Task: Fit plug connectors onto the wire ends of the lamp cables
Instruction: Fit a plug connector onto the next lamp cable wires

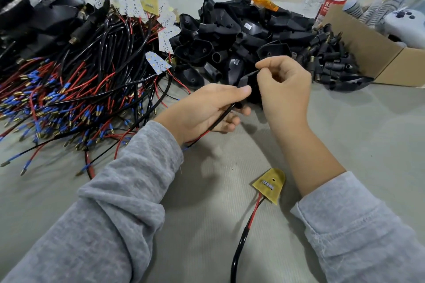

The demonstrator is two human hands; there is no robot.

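Left hand (207, 110) holds a black cable (220, 117) in a curled grip; right hand (282, 85) pinches a black housing (249, 86) just beyond it, above the surface (207, 225).

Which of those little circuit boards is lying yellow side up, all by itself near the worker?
The yellow circuit board beside the right forearm, alone on the table with its red-and-black cable trailing toward the viewer. The others sit among the wire pile, mostly white side up.

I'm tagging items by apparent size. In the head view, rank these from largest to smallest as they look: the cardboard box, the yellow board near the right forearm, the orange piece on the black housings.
1. cardboard box, though cut off at the frame edge.
2. yellow board; nearness to the camera enlarges it.
3. orange piece, smallest and farthest.
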